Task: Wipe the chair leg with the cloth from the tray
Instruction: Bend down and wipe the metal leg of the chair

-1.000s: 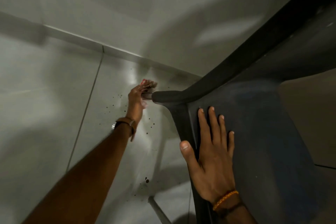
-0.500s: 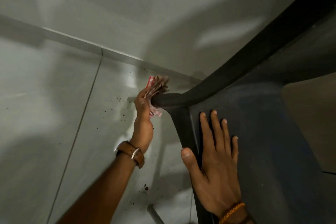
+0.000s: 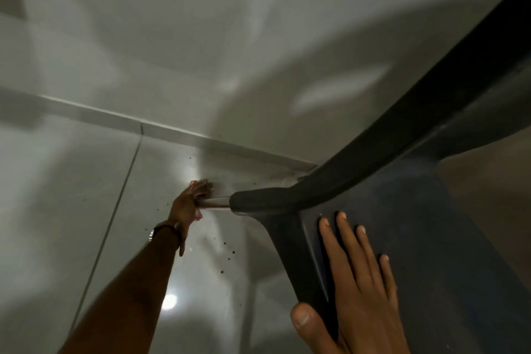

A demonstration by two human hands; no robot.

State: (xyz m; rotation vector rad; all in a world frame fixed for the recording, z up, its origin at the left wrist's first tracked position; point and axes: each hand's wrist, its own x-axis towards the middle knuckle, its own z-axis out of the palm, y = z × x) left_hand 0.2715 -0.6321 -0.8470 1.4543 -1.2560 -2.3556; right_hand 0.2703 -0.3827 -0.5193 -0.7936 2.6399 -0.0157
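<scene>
A dark plastic chair (image 3: 416,210) fills the right side, seen from above. One of its legs (image 3: 214,204) runs down from the corner toward the floor. My left hand (image 3: 188,204) reaches far down and is wrapped around the lower part of that leg, with a reddish cloth (image 3: 201,185) bunched in its grip; only scraps of cloth show past the fingers. My right hand (image 3: 359,282) lies flat with fingers spread on the chair's seat near its front edge. No tray is in view.
The floor is pale glossy tile (image 3: 71,210) with dark specks (image 3: 227,256) under the chair corner. A white wall (image 3: 201,52) meets it along a skirting strip (image 3: 172,131). Another chair leg (image 3: 248,310) shows below, blurred.
My left hand with the cloth slid from the chair's corner down the leg, away from the seat. The right hand stayed flat on the seat.
</scene>
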